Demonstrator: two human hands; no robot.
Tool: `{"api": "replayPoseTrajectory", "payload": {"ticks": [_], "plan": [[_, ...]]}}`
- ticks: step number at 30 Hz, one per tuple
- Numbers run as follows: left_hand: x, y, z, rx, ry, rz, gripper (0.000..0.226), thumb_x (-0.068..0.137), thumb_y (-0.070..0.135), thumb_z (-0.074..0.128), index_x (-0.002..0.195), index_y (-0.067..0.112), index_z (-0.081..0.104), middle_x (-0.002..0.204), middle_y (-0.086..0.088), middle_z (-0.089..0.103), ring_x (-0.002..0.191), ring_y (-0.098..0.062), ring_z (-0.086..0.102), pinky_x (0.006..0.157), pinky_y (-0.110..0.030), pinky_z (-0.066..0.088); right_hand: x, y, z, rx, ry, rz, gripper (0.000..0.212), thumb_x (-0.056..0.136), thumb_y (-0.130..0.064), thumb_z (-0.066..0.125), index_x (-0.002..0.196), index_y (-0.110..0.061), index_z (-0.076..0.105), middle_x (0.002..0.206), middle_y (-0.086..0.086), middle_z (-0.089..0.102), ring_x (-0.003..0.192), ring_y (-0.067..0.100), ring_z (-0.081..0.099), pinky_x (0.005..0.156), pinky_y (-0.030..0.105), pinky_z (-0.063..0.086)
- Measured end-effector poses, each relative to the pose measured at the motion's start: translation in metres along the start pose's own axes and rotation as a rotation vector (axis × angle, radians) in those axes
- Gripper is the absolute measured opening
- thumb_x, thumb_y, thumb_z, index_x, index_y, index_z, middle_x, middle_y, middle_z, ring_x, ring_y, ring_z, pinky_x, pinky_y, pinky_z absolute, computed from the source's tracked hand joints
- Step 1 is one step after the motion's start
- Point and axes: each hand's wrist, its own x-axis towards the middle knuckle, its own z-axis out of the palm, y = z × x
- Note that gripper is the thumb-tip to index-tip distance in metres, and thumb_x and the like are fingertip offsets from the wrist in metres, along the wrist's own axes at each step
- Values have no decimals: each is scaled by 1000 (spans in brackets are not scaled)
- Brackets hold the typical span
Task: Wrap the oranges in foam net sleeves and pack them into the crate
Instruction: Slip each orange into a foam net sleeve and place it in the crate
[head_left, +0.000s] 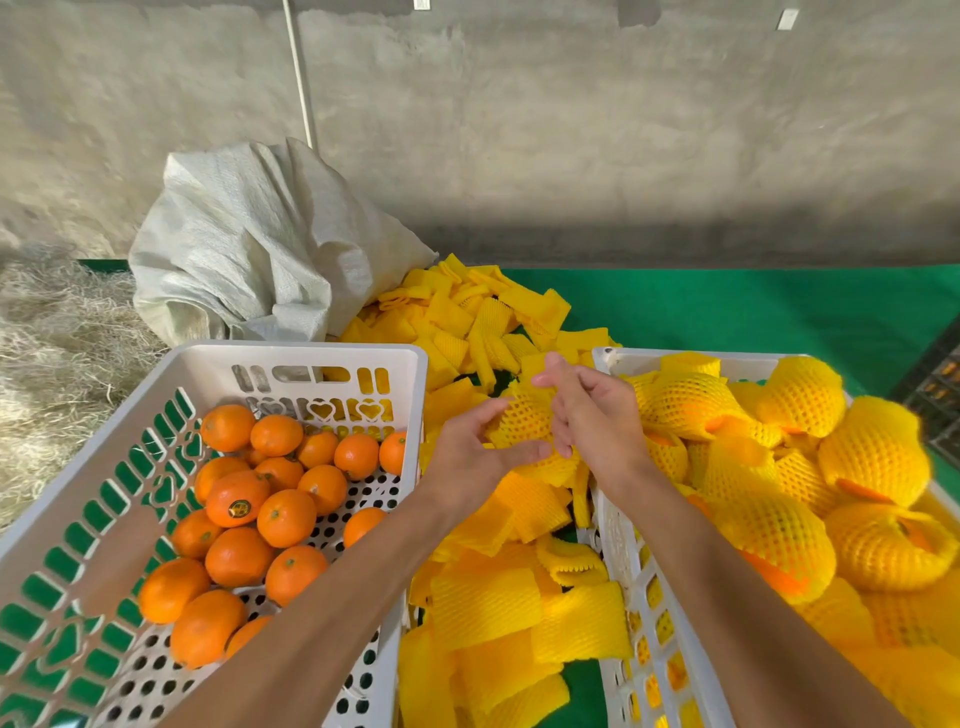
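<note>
Setting: rough grey concrete wall (571, 130) behind your green-carpeted work surface (753, 312).
You face stained, patchy plaster with a thin white pipe (300, 78) running up it. A crumpled white woven plastic sack (249, 244) slumps against the wall at left, beside a heap of pale dry straw (57, 353). A dark slatted crate edge (935, 395) shows far right. Light is even, diffuse.
</note>
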Motion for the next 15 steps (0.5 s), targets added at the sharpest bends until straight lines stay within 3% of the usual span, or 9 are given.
{"api": "replayPoseTrajectory", "payload": {"ticks": [4,7,9,11,13,15], "plan": [[4,2,-8,-150,104,-19,31,92,23,75,122,19,72,109,8,78,99,-7,72,73,-18,55,3,1,4,77,224,-54,28,107,-30,50,101,-11,70,60,0,48,51,12,42,44,24,36],[5,5,-11,-265,139,-7,27,99,27,68,124,20,72,118,2,77,106,-13,72,80,-23,58,6,12,4,-221,267,-96,22,108,-33,47,111,-26,67,96,-13,65,81,-3,59,72,18,48],[3,7,-11,-304,172,11,28,100,27,67,126,17,71,120,-2,75,108,-17,71,81,-26,58,5,19,9,-305,185,-46,23,109,-36,41,115,-31,63,114,-7,65,103,5,61,88,28,53],[3,11,-10,-331,198,29,32,100,25,66,129,12,69,123,-6,74,112,-24,69,85,-33,56,5,16,17,-78,127,155,24,109,-38,39,109,-32,62,116,2,67,103,21,68,78,39,62],[1,16,-8,-366,205,36,35,99,25,66,131,10,67,127,-9,72,118,-29,67,91,-40,53,9,10,20,189,161,365,26,109,-39,42,117,-24,61,116,7,68,91,23,73,60,36,62],[-4,29,-1,-383,169,67,37,99,26,66,134,14,65,129,-7,71,123,-29,65,97,-43,52,13,7,16,323,217,446,32,108,-37,44,127,-16,59,112,10,71,81,23,75,55,34,59]]}}
